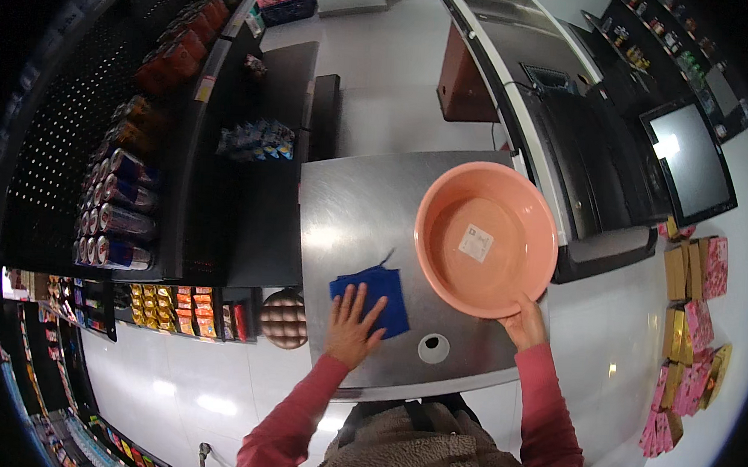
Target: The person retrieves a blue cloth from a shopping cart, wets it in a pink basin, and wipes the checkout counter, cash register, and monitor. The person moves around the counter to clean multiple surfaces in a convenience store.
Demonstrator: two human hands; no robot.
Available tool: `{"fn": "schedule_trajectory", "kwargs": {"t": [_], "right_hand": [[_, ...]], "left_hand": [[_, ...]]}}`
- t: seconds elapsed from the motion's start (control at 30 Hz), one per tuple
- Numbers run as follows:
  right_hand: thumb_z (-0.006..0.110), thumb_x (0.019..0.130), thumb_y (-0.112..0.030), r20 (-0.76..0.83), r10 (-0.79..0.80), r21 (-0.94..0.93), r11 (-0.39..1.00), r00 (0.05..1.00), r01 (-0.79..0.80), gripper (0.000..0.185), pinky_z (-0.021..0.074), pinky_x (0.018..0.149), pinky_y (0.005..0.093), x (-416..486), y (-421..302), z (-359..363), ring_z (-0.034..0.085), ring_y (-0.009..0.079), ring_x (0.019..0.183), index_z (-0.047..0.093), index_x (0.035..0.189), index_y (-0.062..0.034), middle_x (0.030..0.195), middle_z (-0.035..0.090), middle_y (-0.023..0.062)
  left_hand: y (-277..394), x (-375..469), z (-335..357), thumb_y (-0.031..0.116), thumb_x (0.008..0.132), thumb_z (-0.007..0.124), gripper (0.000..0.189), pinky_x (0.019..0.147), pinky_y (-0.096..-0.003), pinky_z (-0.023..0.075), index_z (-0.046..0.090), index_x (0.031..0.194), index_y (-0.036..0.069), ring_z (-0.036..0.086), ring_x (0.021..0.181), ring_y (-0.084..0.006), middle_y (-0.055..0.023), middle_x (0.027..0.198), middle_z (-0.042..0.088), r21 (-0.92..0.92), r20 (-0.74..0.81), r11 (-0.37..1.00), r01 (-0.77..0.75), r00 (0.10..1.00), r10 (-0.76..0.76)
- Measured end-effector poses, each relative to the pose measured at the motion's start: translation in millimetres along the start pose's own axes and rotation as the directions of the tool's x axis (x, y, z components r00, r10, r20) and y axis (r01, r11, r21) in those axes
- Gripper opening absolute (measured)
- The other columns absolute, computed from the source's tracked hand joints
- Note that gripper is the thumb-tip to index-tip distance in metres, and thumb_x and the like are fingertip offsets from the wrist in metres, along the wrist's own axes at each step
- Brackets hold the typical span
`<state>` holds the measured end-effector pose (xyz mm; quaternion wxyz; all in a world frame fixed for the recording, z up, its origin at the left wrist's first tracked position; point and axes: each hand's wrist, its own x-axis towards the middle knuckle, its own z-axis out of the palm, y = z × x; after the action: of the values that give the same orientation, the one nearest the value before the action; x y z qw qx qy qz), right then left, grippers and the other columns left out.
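My left hand (pixel 355 329) lies flat, fingers spread, on a folded blue cloth (pixel 394 299) on the stainless-steel counter top (pixel 357 200). A loose thread or string trails from the cloth's far edge. At the right side of the counter, my right hand (pixel 525 326) grips the near rim of a pink plastic basin (pixel 436 269). A white label bearing print (pixel 476 243) is on the basin's floor; otherwise no object shows inside. Between the hands, nearer to me, is a small white round piece with a dark centre (pixel 433 349).
Black shelving with drink cans (pixel 124 218) and snack packets (pixel 264 140) rises at the left. A checkout counter (pixel 584 163) with a monitor (pixel 693 160) adjoins the right. A round padded stool (pixel 284 318) stands left of the steel top. Pink and gold boxes (pixel 695 330) line the right wall.
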<state>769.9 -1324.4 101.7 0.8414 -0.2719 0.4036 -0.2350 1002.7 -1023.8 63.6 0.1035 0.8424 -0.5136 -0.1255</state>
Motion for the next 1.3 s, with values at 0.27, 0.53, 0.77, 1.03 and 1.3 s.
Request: {"fn": "schedule_trajectory", "kwargs": {"t": [0.27,0.53,0.77,1.03,1.3], "right_hand": [[0.053,0.107,-0.041,-0.006,0.023,-0.206,0.978,1.000,-0.024,0.065,0.0606,0.088,0.0553,-42,-17,8,0.057,0.0375,0.130,0.033,0.153,-0.0003,0.145,0.051,0.0243],[0.056,0.106,-0.038,-0.246,0.124,-0.118,0.981,0.961,-0.156,0.053,0.0588,0.089,0.0505,-130,12,-55,0.064,0.0325,0.118,0.046,0.146,-0.0058,0.131,0.061,0.0246],[0.059,0.105,-0.036,-0.213,0.108,-0.061,0.991,0.971,-0.123,0.046,0.0588,0.086,0.0464,-163,-1,-102,0.066,0.0264,0.109,0.054,0.141,-0.0077,0.118,0.067,0.0164],[0.060,0.105,-0.036,-0.256,0.057,-0.035,0.997,0.965,-0.068,0.044,0.0579,0.082,0.0428,-200,-51,-182,0.066,0.0231,0.102,0.058,0.139,-0.0088,0.113,0.068,0.0135],[0.062,0.103,-0.037,-0.300,0.054,-0.035,0.997,0.952,-0.067,0.044,0.0543,0.082,0.0380,-215,-96,-261,0.064,0.0187,0.099,0.061,0.137,-0.0097,0.109,0.068,0.0093]], "left_hand": [[-31,-84,-19,0.055,0.102,0.052,0.067,0.126,-0.0574,0.0101,0.031,0.163,0.035,0.009,0.159,-0.0388,-0.0153,0.173,0.012,0.018,0.242,0.984,-0.178,0.955,0.169],[16,-44,4,0.061,0.100,0.053,0.073,0.127,-0.0573,0.0074,0.028,0.163,0.035,0.009,0.159,-0.0371,-0.0121,0.172,0.015,-0.047,0.279,0.856,-0.515,0.816,0.506],[123,10,33,0.055,0.097,0.060,0.077,0.126,-0.0591,0.0116,0.028,0.164,0.032,0.010,0.159,-0.0391,-0.0148,0.172,0.014,-0.040,0.251,0.850,-0.525,0.818,0.517],[260,66,81,0.053,0.097,0.059,0.079,0.123,-0.0595,0.0184,0.029,0.164,0.026,0.020,0.155,-0.0422,-0.0172,0.169,0.023,-0.008,0.082,0.916,-0.402,0.912,0.401],[335,69,110,0.048,0.099,0.057,0.077,0.124,-0.0583,0.0160,0.029,0.164,0.017,0.018,0.156,-0.0399,-0.0172,0.170,0.022,-0.027,-0.047,0.993,-0.117,0.992,0.116]]}}
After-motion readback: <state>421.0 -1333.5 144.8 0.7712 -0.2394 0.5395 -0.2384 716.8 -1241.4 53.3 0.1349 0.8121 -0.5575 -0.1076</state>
